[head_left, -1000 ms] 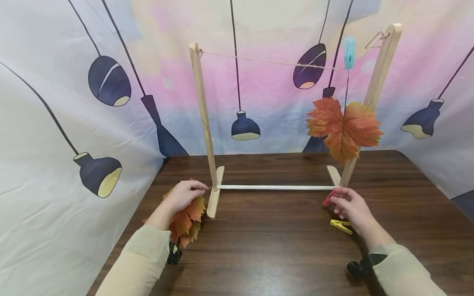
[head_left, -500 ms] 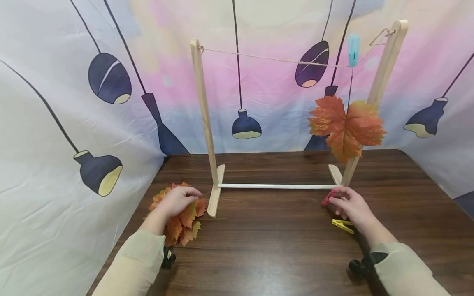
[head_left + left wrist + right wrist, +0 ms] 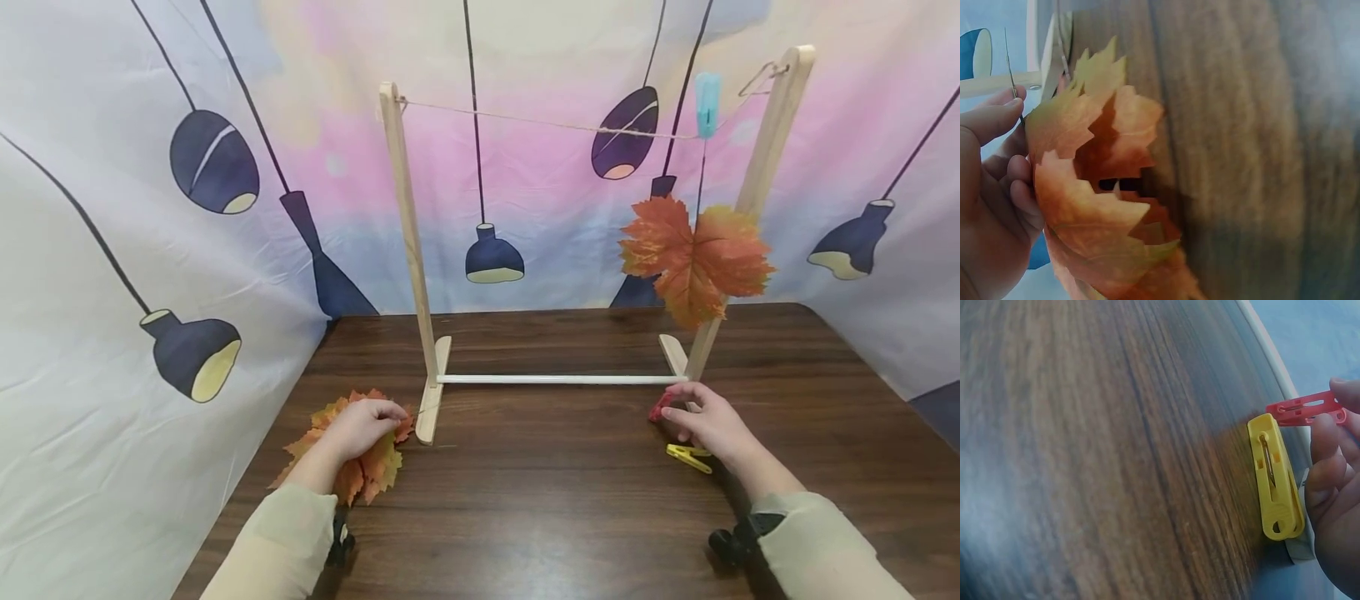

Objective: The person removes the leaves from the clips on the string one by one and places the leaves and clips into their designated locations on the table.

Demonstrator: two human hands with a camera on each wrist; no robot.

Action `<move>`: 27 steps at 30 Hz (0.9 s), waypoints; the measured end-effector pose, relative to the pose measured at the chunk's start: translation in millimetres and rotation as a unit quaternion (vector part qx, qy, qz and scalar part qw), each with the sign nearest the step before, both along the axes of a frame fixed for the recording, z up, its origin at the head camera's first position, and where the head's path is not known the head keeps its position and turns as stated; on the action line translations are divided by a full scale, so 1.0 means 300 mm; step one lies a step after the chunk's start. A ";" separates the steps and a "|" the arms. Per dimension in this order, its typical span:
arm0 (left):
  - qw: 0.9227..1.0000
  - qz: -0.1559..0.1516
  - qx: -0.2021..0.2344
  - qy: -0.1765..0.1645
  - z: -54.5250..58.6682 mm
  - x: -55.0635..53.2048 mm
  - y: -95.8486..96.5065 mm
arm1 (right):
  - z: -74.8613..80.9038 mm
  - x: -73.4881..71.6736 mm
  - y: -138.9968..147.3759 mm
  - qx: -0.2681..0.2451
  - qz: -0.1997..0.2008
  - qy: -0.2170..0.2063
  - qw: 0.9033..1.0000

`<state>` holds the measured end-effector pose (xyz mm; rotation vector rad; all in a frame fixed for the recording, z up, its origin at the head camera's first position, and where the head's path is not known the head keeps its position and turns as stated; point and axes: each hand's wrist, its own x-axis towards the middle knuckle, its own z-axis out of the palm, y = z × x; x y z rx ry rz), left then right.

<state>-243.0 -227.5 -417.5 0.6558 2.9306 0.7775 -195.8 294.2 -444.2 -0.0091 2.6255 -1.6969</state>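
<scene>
My left hand (image 3: 365, 429) is over a bunch of orange and yellow artificial maple leaves (image 3: 360, 475) at the table's left. In the left wrist view, its thumb and forefinger pinch a thin dark leaf stem (image 3: 1015, 87), with the leaves (image 3: 1094, 206) beside the fingers. My right hand (image 3: 708, 421) pinches a red clothespin (image 3: 662, 407) near the rack's right foot. The right wrist view shows the red clothespin (image 3: 1302, 410) between thumb and fingers. A yellow clothespin (image 3: 688, 458) lies on the table just below that hand.
A wooden rack (image 3: 408, 225) with a white crossbar (image 3: 555, 380) stands on the dark wood table (image 3: 540, 500). From its string (image 3: 517, 119), a light-blue clothespin (image 3: 707, 104) holds an orange maple leaf (image 3: 693, 258) at the right. A lamp-printed cloth (image 3: 555, 50) hangs behind.
My left hand has drawn back from the rack's left foot toward me and slightly left, with the leaves shifting along. The right hand stays nearly in place with the red clothespin.
</scene>
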 end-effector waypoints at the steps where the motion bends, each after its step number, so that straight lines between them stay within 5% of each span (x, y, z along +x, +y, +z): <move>1: 1.000 0.003 0.001 -0.001 -0.007 0.003 0.000 | -0.001 0.000 -0.001 -0.001 0.004 0.000 1.000; 14: 0.999 0.040 0.000 0.001 -0.070 0.027 0.005 | -0.008 0.004 0.022 0.069 0.013 -0.001 0.998; 27: 0.999 0.048 0.008 0.004 -0.083 0.026 0.012 | -0.004 0.006 0.039 0.194 0.029 0.005 0.981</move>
